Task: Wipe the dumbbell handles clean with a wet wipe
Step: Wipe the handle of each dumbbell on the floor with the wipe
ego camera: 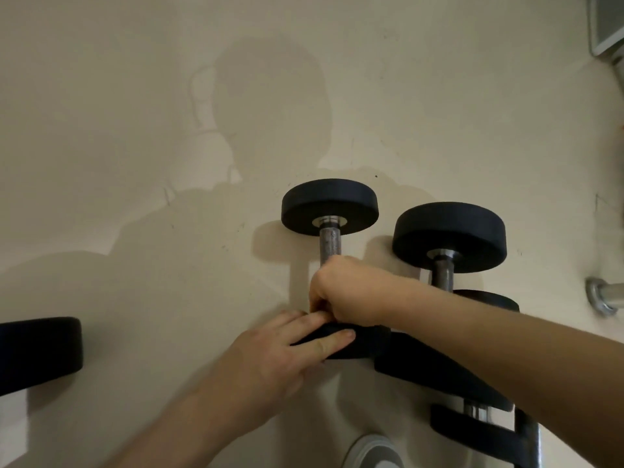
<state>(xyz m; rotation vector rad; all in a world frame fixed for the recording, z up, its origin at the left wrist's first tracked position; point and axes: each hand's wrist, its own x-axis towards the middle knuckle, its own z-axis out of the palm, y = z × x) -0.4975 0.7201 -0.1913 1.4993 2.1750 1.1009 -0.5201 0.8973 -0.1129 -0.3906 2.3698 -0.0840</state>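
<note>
A black dumbbell lies on the pale floor with its metal handle running toward me. My right hand is curled round the lower part of that handle; no wipe shows, as the fist hides whatever is under it. My left hand rests with straight fingers on the dumbbell's near black weight. A second dumbbell lies just to the right, its handle partly hidden behind my right forearm.
Another black weight sits at the left edge. A black rack or stand stands at the lower right, a metal pipe fitting at the right edge and a grey round object at the bottom.
</note>
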